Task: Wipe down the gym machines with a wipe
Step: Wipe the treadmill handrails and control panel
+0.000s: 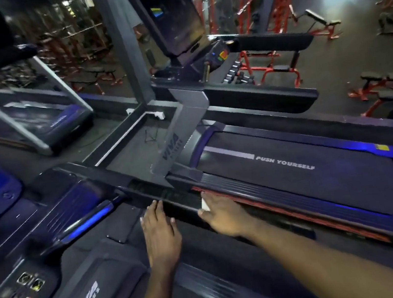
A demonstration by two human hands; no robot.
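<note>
White wipe [204, 204] lies on the near side rail [287, 193] of the treadmill [349, 176], toward the rail's front end. It is mostly covered by the right hand [222, 215], which presses it down flat, so only a corner shows beside the thumb. Left hand [160, 228] holds nothing, its fingers straight and together. Its fingertips touch the same rail's near edge, just beside the right hand.
</note>
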